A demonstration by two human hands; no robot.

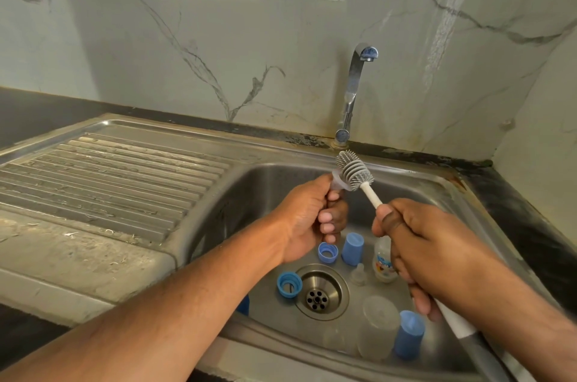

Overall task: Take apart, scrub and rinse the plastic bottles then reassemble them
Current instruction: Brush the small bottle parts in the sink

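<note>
Gripping a small clear teat [336, 179] in a curled fist, the left hand [312, 219] holds it up over the basin, fingers wrapped tight round its lower part so only the rim shows above the thumb. The right hand [437, 253] is clamped on the white handle of the bottle brush [352, 168], whose grey bristled head lies against the teat's rim, just under the base of the tap [352, 94]. The handle runs down through the fist and out past the near right corner of the sink [256, 182].

Down on the basin floor it's crowded. A blue collar ring [327, 252] sits just beneath the left fist, a blue cap [353, 249] beside it, and a second blue ring [289, 285] touches the left edge of the drain [317, 296]. Another clear teat [358, 275] stands right of the drain, next to a printed bottle [383, 263] half hidden behind the right hand. Nearer the front wall lie a clear bottle [377, 328], mouth toward the drain, and a second blue cap [409, 335] touching it. A sliver of blue shows under the left forearm; what it is I cannot tell.

Open room lies left: the ribbed draining board [109, 175] is wet, and the back rim behind the brush is narrow against the marbled wall [218, 22].
</note>
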